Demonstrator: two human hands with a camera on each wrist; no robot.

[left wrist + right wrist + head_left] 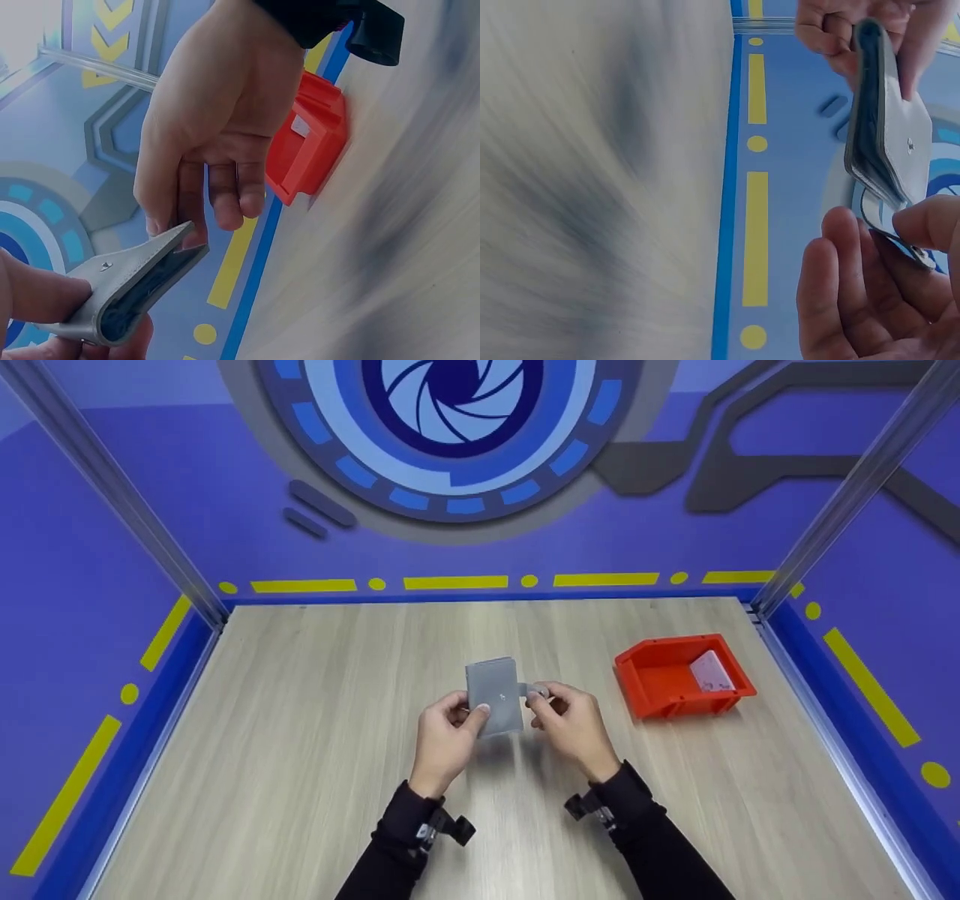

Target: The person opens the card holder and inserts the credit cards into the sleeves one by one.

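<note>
A small grey folded wallet is held up over the table, its front face toward the head camera. My left hand grips its left side, thumb across the front and fingers behind. From the right side sticks out a short closing strap with a snap at its end. My right hand pinches this strap between thumb and fingers. In the left wrist view the layered, folded inside of the wallet shows along its edge.
To the right on the wooden table stands a red open bin, with a pinkish-white card-like item inside. Blue printed walls with metal corner posts enclose the back and sides.
</note>
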